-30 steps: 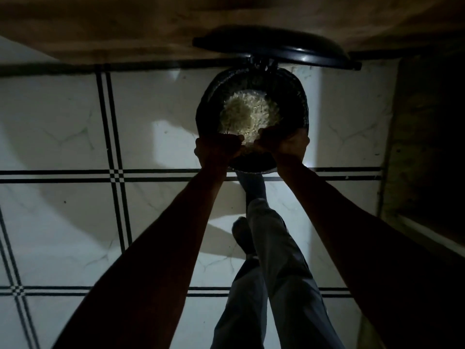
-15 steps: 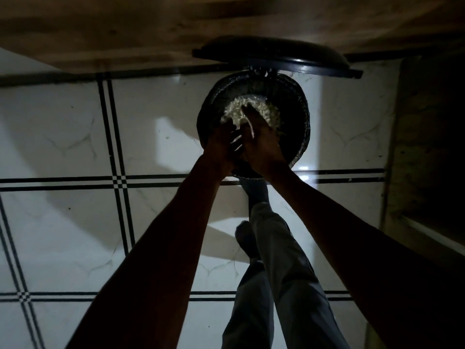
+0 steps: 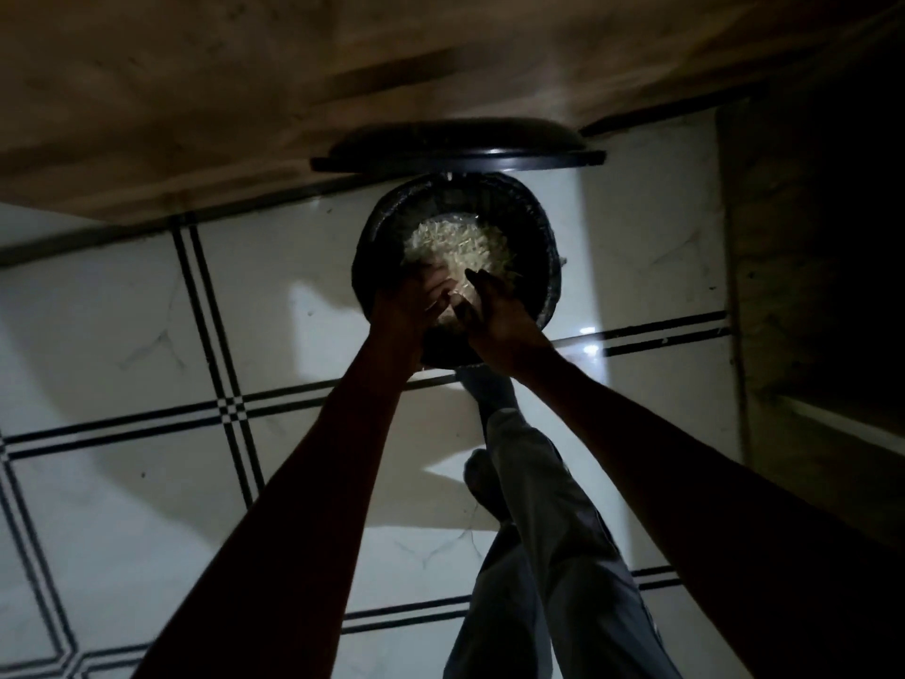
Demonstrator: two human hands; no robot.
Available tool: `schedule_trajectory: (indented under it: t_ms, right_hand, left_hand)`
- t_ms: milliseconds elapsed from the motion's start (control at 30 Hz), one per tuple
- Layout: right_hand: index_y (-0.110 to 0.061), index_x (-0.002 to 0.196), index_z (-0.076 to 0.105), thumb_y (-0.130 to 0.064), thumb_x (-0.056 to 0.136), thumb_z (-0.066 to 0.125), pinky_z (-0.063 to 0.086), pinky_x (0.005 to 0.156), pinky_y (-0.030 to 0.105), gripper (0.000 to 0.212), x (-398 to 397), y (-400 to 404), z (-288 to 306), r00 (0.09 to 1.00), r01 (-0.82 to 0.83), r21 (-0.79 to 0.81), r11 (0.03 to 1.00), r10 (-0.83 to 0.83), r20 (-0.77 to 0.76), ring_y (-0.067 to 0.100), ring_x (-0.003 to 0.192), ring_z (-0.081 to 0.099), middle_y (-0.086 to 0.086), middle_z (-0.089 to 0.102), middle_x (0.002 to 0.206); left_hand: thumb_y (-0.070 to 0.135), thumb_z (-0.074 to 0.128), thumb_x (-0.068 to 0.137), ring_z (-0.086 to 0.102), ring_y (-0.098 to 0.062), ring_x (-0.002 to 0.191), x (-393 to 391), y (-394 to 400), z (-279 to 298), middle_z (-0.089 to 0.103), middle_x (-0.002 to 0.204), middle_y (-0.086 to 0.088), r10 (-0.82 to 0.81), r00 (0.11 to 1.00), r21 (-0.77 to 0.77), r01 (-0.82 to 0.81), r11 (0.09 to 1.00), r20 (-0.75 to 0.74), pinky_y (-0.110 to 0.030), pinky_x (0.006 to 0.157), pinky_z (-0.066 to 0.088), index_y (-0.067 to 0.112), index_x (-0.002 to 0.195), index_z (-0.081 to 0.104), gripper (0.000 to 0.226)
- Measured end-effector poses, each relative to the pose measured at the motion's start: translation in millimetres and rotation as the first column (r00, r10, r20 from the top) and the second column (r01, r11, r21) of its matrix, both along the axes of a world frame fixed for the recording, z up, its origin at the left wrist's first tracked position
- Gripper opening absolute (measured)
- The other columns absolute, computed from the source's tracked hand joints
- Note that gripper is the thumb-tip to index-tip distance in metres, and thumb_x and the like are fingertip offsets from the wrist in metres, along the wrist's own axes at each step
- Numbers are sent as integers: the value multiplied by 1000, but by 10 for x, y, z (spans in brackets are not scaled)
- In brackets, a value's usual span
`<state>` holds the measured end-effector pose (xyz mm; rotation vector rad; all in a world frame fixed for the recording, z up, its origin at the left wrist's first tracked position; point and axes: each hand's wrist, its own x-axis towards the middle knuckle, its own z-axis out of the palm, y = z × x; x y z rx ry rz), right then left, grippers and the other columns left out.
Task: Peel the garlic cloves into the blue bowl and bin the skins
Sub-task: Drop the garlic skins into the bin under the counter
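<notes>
While the bin is sitting open, both hands are reaching over it.
The left hand and right hand are pressing together, fingers straight, above the pale skins inside the bin.

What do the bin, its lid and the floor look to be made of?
The bin: dark, ribbed wall, probably plastic, perhaps lined with a bag; too dim to be sure. Its lid: black, smooth and glossy, with a bright highlight along the rim, likely plastic or coated metal. The floor: pale polished tiles with faint marble-like veins and black line borders, shiny enough to reflect light.
</notes>
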<state>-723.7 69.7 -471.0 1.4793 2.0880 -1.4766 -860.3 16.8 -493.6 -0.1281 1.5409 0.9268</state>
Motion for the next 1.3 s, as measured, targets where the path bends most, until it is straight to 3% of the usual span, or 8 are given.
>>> schedule_trajectory:
  t_ms: [233, 367, 467, 633, 767, 900, 1067, 1300]
  right_hand:
    - [3, 131, 61, -53, 90, 56, 54, 100, 59, 69, 584, 143, 466, 943, 300, 53, 952, -288, -164, 41, 118, 65, 24, 67, 126]
    - [-6, 133, 64, -26, 98, 67, 55, 98, 47, 39, 960, 198, 1519, 951, 298, 68, 952, -290, -109, 37, 112, 66, 19, 65, 124]
    - [-10, 144, 57, -30, 104, 64, 49, 92, 29, 45, 1507, 185, 2259, 937, 339, 173, 925, -316, -146, 28, 114, 66, 16, 61, 133]
    - [-12, 145, 53, -36, 106, 59, 50, 100, 36, 46, 2830, -58, 3758, 866, 498, 391, 774, -468, -176, 26, 124, 58, 13, 54, 143]
    - [-9, 139, 58, -32, 105, 61, 46, 93, 31, 41, 4063, -509, 4763, 766, 601, 569, 561, -607, -211, 22, 116, 57, 11, 56, 132]
    - [-10, 140, 59, -32, 105, 62, 55, 94, 37, 41, 5147, -1004, 5380, 608, 703, 626, 338, -742, -282, 24, 117, 61, 10, 57, 133]
    - [-10, 139, 62, -33, 102, 66, 58, 94, 43, 43, 6410, -1677, 5609, 392, 759, 646, 80, -849, -355, 25, 119, 64, 11, 61, 135]
    - [-8, 137, 63, -26, 100, 69, 51, 101, 39, 40, 7916, -2560, 5302, 166, 798, 601, -41, -944, -284, 29, 119, 64, 14, 61, 133]
  left_hand:
    - [13, 76, 95, 66, -4, 95, 232, 57, 1287, 72, 110, -3, -291, 803, 30, 358, 933, -519, -17, 89, 53, 4, 119, 71, 26]
    - [15, 75, 95, 63, 3, 91, 485, 181, 2168, 73, 109, 0, -405, 612, 30, 574, 818, -679, -2, 79, 46, 5, 114, 74, 21]
    - [21, 76, 94, 64, 11, 84, 840, 343, 2774, 74, 103, 2, -421, 518, 49, 672, 739, -744, -2, 75, 46, 10, 106, 73, 17]
    - [27, 77, 94, 69, -4, 89, 1891, 575, 3964, 72, 101, -1, -412, 361, 120, 855, 505, -837, -21, 78, 58, 17, 104, 68, 17]
    - [32, 73, 95, 65, -14, 96, 3115, 602, 4838, 62, 112, 1, -265, 112, 86, 990, 110, -958, -28, 81, 56, 20, 107, 67, 17]
    - [27, 74, 95, 64, -12, 89, 4447, 548, 5474, 62, 108, 2, -110, 53, 73, 979, -191, -992, -29, 77, 56, 18, 106, 68, 15]
    - [27, 74, 95, 66, -13, 87, 6030, 428, 5762, 66, 110, 0, -74, 5, 36, 904, -426, -997, -37, 79, 58, 14, 109, 68, 20]
    - [22, 74, 92, 62, -27, 116, 7809, 124, 5368, 64, 126, -10, -50, -197, -131, 801, -584, -979, -33, 96, 46, 9, 126, 65, 38]
